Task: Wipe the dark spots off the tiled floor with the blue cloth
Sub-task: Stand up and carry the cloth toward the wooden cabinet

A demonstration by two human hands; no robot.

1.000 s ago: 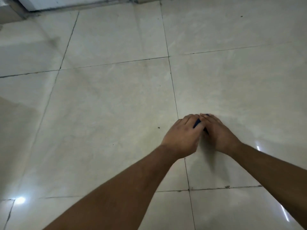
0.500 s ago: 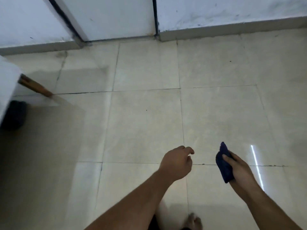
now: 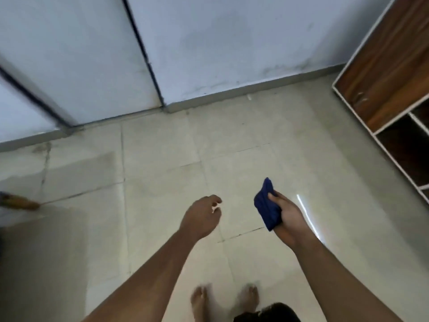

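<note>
Beige tile makes up the floor (image 3: 162, 159), which runs from the door and grey skirting at the far edge down to the person's bare feet (image 3: 224, 298) at the near edge. At the far left edge a brown wooden stick (image 3: 19, 202), perhaps a broom handle, lies across a shadowed tile. Moving right, the left hand (image 3: 200, 217) hangs in the air above the floor with its fingers loosely curled; a small pale fleck shows by the fingertips, too small to say whether it is pinched or only a highlight. Just beside it, the right hand (image 3: 286, 216) grips the blue cloth (image 3: 267, 205), bunched into a wad between thumb and fingers, held up well clear of the tiles. A wooden shelf unit (image 3: 383, 66) with white edging stands along the right edge of the floor. Judging by this, no wiping is under way: the person seems to be standing upright between spots, looking for the next one. Faint dark marks show along the grout lines and near the skirting at the left. The next move would call for picking a mark, crouching, and pressing the wadded cloth flat onto it.
</note>
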